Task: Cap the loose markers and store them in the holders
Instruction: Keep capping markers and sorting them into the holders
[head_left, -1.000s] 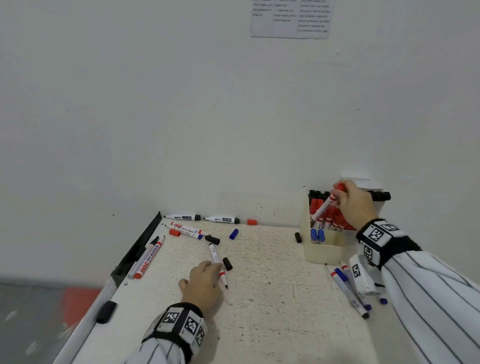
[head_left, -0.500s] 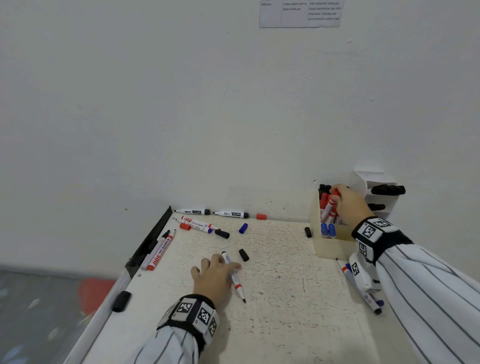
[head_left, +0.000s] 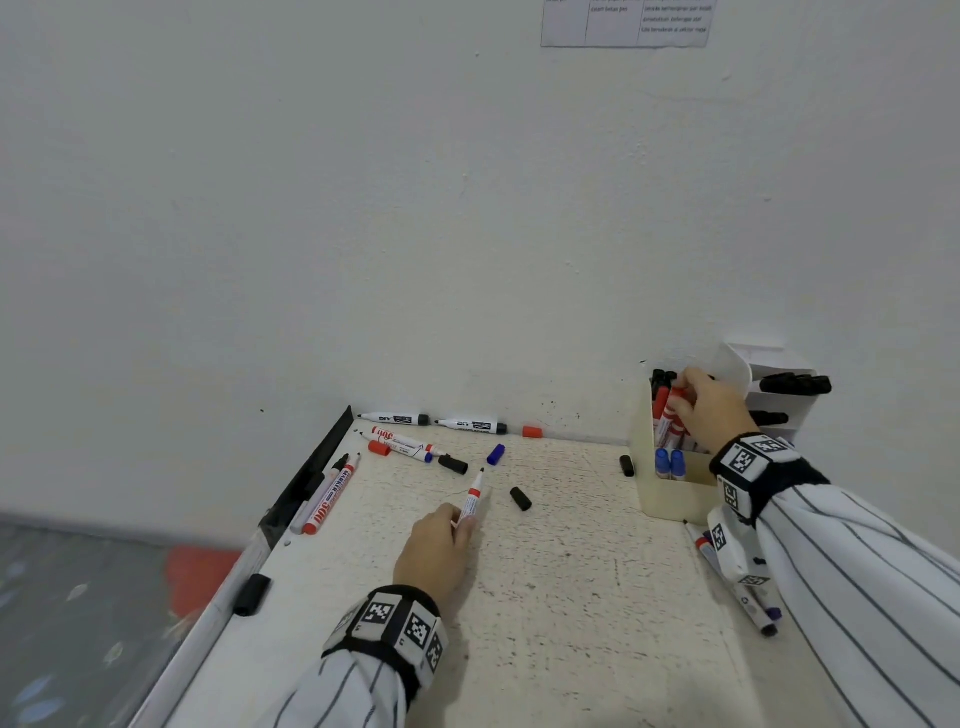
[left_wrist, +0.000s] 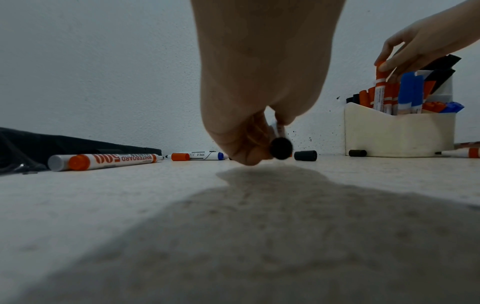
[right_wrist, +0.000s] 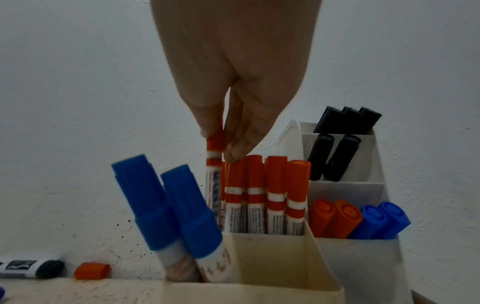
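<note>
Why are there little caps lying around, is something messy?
Yes. Loose caps lie apart from their pens on the speckled white table: a black cap, a blue cap, a red cap. Uncapped markers, like the black-tipped marker in the left hand, could dry out.

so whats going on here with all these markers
A person is tidying loose markers on a table. The right hand pinches the cap end of a red marker that stands among the other red ones in the cream holder. The left hand holds an uncapped marker, tip pointing away, just above the table. More markers and loose caps, such as a black cap, lie scattered near the wall.
</note>
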